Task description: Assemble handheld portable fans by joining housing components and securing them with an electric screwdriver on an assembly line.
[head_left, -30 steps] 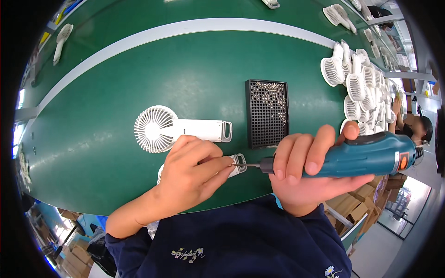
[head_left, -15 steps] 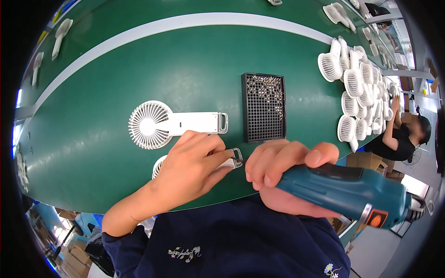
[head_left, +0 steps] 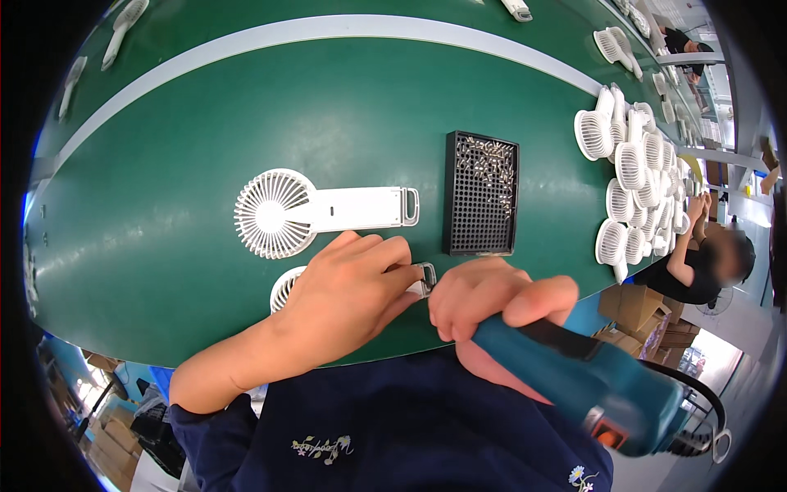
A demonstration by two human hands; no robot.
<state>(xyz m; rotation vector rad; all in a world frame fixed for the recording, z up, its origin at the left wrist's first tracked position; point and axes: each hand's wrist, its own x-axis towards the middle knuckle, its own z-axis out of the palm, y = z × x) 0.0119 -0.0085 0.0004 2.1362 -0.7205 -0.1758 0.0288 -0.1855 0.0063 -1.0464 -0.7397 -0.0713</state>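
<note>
At the far left, two white handheld fans [head_left: 121, 34] lie near the outer edge of the green bench [head_left: 147, 246], beyond the curved pale strip [head_left: 328, 28]. Nearer the middle, the upper fan [head_left: 361, 208] lies flat, its round ribbed head to the left, its handle pointing right and ending in a loop. Just below it is the lower fan [head_left: 286, 289], set the same way round near the front edge of the bench; part of its head and its loop end show, the rest covered by the left hand [head_left: 348, 283]. That hand is curled over the handle and grips it, fingertips close to the loop end. Below, the person's navy top [head_left: 369, 418] bears embroidered flowers. Right of the upper fan sits a black tray [head_left: 481, 193] full of small holes, with little metal screws [head_left: 489, 164] scattered mostly over its upper part. The right hand [head_left: 500, 307] is wrapped round the front of a teal electric screwdriver [head_left: 586, 381], just beside the lower fan's loop; its tip is hidden. Farther right, white fans are heaped in a pile [head_left: 635, 184], and past them a co-worker [head_left: 693, 266] in black stands above cardboard boxes [head_left: 631, 307].
</note>
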